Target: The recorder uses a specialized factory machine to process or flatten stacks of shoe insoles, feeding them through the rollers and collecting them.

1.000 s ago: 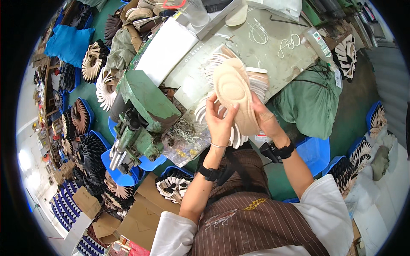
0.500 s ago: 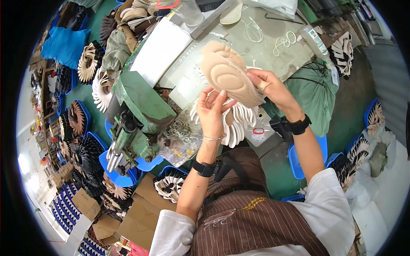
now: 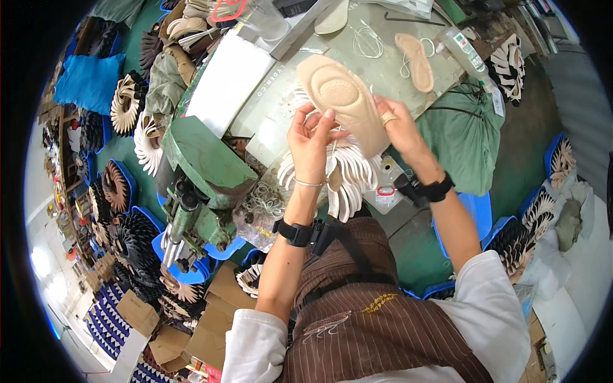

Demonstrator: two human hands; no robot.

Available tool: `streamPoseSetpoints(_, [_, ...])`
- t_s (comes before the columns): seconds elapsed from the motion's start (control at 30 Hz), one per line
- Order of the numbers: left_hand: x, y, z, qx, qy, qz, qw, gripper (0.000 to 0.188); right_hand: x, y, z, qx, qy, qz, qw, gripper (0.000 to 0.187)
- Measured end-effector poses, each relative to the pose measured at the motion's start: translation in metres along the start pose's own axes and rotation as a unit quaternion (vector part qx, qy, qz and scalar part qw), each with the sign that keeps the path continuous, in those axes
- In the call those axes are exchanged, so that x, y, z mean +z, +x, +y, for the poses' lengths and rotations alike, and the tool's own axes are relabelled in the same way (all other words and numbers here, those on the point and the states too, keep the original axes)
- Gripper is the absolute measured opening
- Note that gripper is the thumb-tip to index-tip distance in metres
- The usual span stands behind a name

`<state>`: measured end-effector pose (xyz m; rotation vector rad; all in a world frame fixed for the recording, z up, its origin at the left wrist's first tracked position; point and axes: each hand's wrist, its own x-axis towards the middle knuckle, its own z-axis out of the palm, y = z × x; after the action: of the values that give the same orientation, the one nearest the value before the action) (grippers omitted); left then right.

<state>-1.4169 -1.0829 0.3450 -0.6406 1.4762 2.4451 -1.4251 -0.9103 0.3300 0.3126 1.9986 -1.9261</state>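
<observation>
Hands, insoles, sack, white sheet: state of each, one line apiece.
Left hand: thumb at held insole, grip unclear
Right hand: gripping its right edge
Held insole: raised, tilted
Loose insole: lying on bench
White insoles: fanned out
Sack: gathered at neck
White sheet: flat

The grey-green worktop (image 3: 388,71) carries a white sheet (image 3: 231,80), a bent black rod (image 3: 414,22), a coil of pale cord (image 3: 367,42) and a beige insole (image 3: 416,62) (lying across a second cord (image 3: 404,67)).
</observation>
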Motion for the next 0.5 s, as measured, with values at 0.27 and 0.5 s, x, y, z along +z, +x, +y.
streamPoseSetpoints(0.27, [-0.059, 0.01, -0.079, 0.185, 0.597, -0.103, 0.774, 0.024, -0.002, -0.023, 0.09, -0.067, -0.096, 0.166, 0.979, 0.029])
streamPoseSetpoints(0.5, [-0.061, -0.01, -0.087, 0.184, 0.62, -0.048, 0.761, 0.023, 0.033, -0.057, 0.048, -0.037, -0.192, 0.109, 0.975, 0.045])
